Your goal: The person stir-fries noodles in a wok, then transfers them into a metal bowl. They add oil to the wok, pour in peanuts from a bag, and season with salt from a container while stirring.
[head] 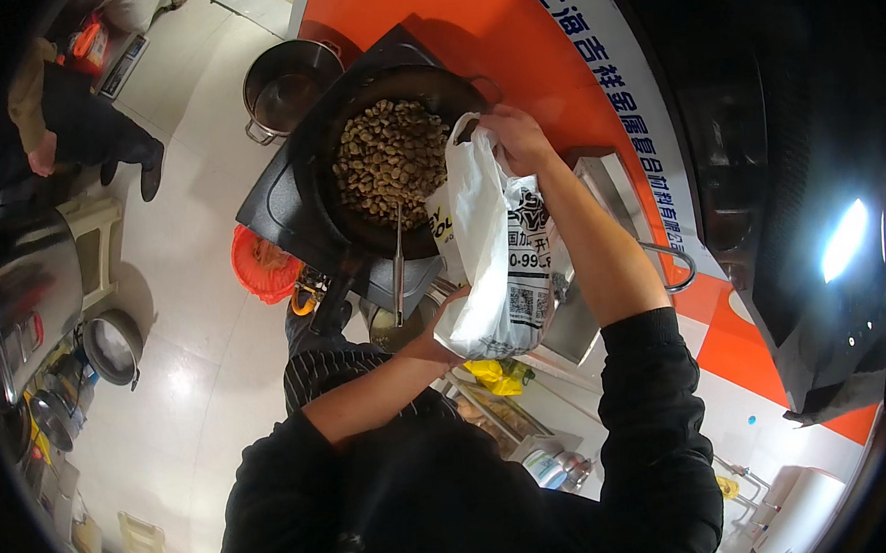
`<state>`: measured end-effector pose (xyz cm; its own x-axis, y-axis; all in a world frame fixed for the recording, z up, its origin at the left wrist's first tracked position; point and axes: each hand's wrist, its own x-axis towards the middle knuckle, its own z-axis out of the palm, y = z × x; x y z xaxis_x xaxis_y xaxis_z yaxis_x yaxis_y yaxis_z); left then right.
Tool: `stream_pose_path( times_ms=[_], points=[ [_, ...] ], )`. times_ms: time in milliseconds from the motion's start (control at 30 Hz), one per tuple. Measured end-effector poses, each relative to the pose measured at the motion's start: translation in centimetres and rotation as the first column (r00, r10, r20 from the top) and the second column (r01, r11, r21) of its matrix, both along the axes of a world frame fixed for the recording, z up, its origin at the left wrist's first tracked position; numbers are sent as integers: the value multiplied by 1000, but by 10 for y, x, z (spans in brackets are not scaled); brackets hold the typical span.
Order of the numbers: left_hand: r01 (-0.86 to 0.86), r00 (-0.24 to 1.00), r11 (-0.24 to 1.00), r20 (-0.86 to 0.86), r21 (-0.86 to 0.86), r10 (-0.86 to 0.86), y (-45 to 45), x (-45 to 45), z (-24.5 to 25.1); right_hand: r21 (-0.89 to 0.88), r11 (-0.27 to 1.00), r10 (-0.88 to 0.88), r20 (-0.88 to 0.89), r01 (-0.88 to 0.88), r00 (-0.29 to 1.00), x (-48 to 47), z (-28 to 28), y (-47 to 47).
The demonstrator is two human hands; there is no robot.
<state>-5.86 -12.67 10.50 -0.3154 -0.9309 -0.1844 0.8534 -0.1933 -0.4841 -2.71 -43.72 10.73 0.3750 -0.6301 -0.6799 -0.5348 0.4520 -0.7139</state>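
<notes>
A white plastic bag point(478, 229) bearing print hangs over the right edge of a dark wok point(319, 208). My right hand point(517, 137) grips the bag near its top rim. Below, my left hand point(446, 344) supports the bag's lower end; its fingers are mostly hidden behind the plastic. Brown beans or nuts point(388, 155) are heaped in the wok. A metal utensil handle point(399, 279) rises from the heap and leans toward me. What is inside the bag cannot be seen.
The wok rests on a black stove point(273, 188). A steel pot point(294, 85) stands beyond it, left. An orange-red basin point(262, 267) is beside the stove. Another person point(79, 138) stands at the far left. A dark hood point(807, 332) is at right, above an orange panel point(554, 98).
</notes>
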Motion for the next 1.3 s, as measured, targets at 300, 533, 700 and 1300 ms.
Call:
stream_pose_path(
  times_ms=[300, 533, 700, 1300],
  points=[
    [-29, 999, 999, -32, 27, 30, -34, 7, 19, -62, 997, -39, -65, 34, 997, -15, -16, -17],
    [-15, 999, 999, -28, 51, 17, -39, 8, 36, -135, 991, -4, -212, -26, 977, -11, 7, -12],
    [-51, 999, 998, 18, 23, 50, -41, 18, 48, -67, 996, 43, -146, -53, 988, -10, 17, -16],
    [-28, 851, 998, 523, -49, 50, -4, 16, 12, -17, 992, -119, 223, 126, 968, -26, 67, 22]
  ],
)
